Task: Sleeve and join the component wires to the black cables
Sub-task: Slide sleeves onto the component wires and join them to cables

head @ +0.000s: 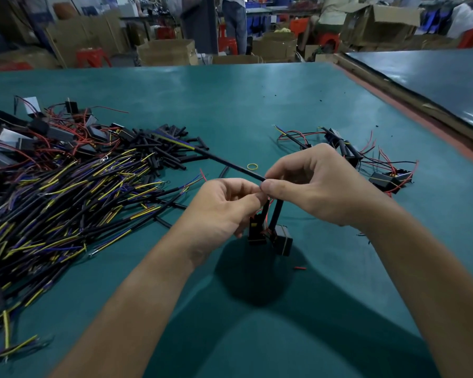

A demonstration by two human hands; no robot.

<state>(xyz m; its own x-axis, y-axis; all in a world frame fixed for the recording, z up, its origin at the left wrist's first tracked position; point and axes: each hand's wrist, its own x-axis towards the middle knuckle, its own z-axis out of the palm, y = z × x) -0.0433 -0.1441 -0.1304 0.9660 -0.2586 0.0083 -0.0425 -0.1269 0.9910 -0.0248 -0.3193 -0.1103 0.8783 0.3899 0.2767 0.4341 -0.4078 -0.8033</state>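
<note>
Both hands meet above the teal-green matted worktable (257, 105), fingertips pressed close together; the left hand (227, 205) pinches thin wires at the point where they meet a long black cable (230, 165), and the right hand (311, 186) closes thumb and forefinger on that same cable's near end. The cable runs up and to the left from the pinch, its far end lying against a heap of short black tube sleeves (161, 148); below the hands two small black box-shaped components (271, 236) hang on black-sleeved leads with red wire showing — whether they touch the table cannot be told. To the left sprawls a large pile of black cables with yellow and blue stripped ends (66, 208); behind it lie more boxy components with red wires (38, 135). To the right, well apart, sits a small cluster of joined assemblies (366, 162); a yellow rubber band (252, 166) lies just beyond the hands.
</note>
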